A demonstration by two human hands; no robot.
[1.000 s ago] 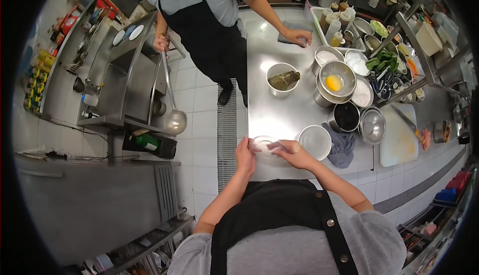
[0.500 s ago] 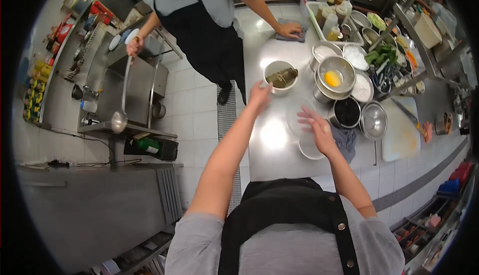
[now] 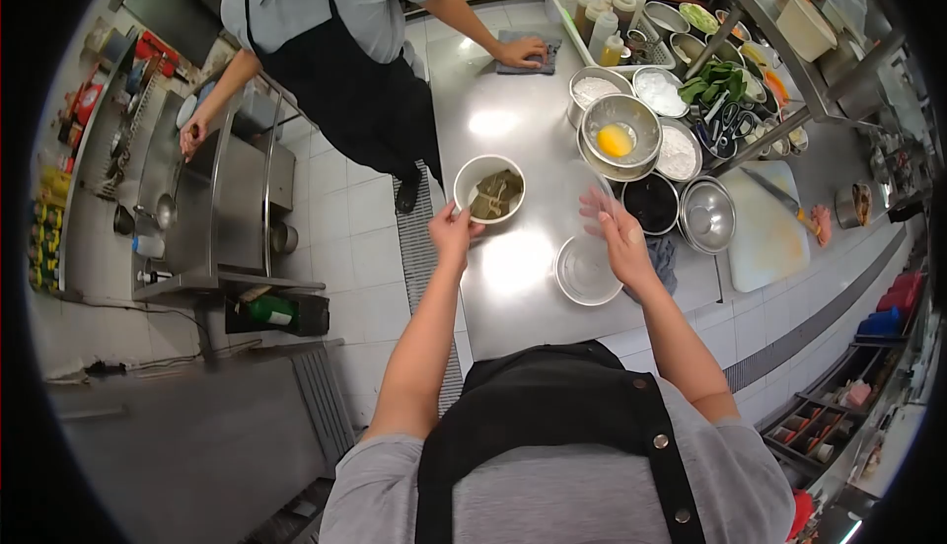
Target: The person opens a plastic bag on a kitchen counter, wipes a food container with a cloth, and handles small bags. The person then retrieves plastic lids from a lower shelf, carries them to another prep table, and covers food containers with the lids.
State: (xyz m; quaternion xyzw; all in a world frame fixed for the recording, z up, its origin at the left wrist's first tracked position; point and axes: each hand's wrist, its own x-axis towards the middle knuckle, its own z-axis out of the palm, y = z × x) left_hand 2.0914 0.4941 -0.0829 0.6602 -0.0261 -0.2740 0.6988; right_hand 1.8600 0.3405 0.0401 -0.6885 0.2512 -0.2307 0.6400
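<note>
My left hand grips the near left rim of a white round tub, thumb at the edge. Inside the tub lies a dark green leaf-wrapped bundle, tied with string. My right hand is raised over the steel table, its fingers pale and blurred behind a clear plastic lid that it appears to pinch; the lid's outline is faint. Below and left of that hand, an open clear round container stands on the table. A grey-blue cloth lies behind my right wrist.
Steel bowls, one with an egg yolk, crowd the table's right side. A knife rests on a cutting board. Across the table, a co-worker's hand presses a folded cloth. Squeeze bottles stand in a basket.
My left hand has taken hold of the tub's rim, and the tub is nearer and tilted towards me. My right hand stays raised. The co-worker's ladle has moved back over the sink.
</note>
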